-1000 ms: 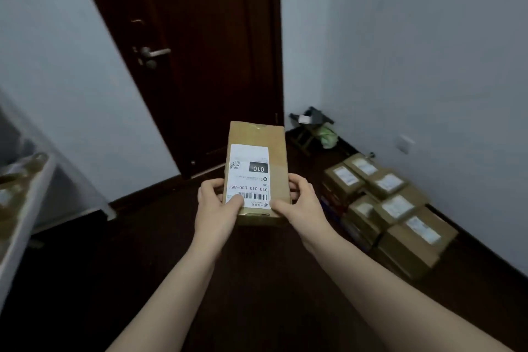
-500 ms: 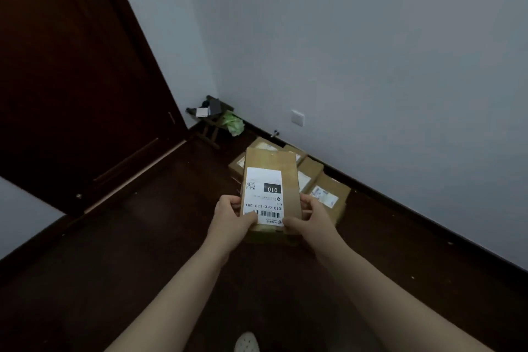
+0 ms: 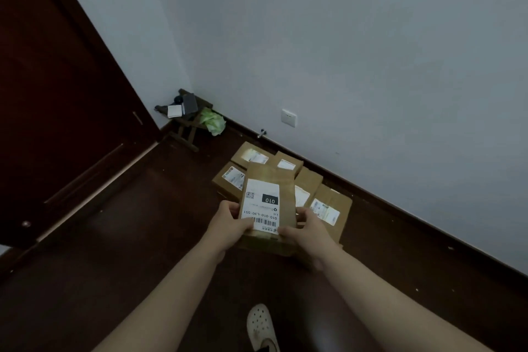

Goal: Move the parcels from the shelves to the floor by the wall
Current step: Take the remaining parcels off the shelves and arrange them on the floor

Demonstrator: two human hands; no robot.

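Both forearms are bare, with no sleeves, and one foot wears a white perforated clog (image 3: 262,326)

The held parcel (image 3: 268,206) hides part of the floor parcels (image 3: 328,208) behind it. Fine label (image 3: 261,208) print is too small to read. The bottom edge cuts off the shoe (image 3: 263,328).

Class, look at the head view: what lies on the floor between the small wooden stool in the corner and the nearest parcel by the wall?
Nothing: in the head view, only bare dark floor separates the stool from the nearest parcel.
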